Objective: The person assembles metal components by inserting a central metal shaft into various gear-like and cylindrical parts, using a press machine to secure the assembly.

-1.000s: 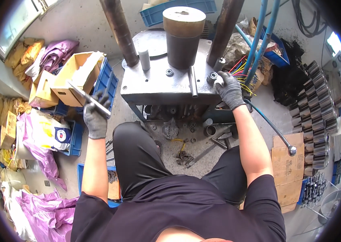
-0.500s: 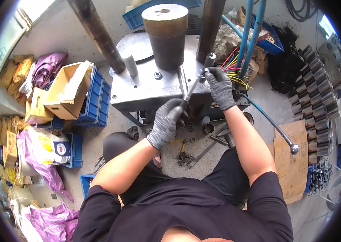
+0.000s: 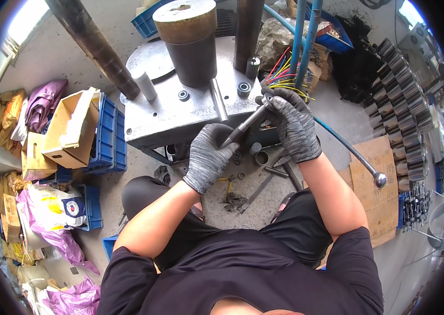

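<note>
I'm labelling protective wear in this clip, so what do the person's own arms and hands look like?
The left hand and right hand wear matching close-fitting gloves, grey with fine darker streaks. The forearms are bare between the gloves and short, loose black sleeves. No clear markings show on gloves or sleeves.

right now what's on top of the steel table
On the steel table: tall cylinder, grey cylinder, loose rod, two rings, among others; your right hand hides its near right corner.
</note>
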The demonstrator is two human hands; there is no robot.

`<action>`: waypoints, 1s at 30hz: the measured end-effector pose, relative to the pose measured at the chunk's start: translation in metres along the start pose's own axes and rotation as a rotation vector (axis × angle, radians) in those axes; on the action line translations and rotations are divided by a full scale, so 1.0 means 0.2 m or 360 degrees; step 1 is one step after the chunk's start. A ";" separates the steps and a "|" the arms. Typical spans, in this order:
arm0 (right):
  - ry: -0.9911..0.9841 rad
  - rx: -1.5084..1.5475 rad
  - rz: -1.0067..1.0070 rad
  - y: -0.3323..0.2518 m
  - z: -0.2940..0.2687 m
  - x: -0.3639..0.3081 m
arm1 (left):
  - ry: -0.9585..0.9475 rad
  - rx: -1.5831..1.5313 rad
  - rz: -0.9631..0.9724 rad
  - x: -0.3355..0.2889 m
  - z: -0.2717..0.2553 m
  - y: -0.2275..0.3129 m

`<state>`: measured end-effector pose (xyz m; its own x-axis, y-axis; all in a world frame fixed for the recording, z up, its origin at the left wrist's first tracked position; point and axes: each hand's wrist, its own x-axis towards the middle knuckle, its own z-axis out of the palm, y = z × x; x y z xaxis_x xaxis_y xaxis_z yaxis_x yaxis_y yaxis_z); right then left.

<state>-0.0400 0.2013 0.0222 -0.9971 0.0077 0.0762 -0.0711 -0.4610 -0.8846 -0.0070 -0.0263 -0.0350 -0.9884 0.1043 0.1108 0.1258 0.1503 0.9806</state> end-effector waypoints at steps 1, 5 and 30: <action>0.0015 -0.0048 -0.0008 0.01 0.00 0.00 | -0.0001 -0.0002 0.0001 0.00 0.01 -0.01; -0.0323 -0.0615 0.0406 0.01 0.05 -0.10 | 0.0010 0.0098 0.0119 -0.01 0.01 -0.01; 0.0591 -0.1719 0.1050 -0.26 -1.59 -0.84 | -0.1457 0.1173 0.0357 -0.12 0.05 -0.04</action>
<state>0.1226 0.5049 -0.0914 -0.7889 0.3773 -0.4851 0.6143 0.4626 -0.6393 0.0168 -0.0208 -0.0467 -0.5478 0.8166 -0.1821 0.6019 0.5358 0.5921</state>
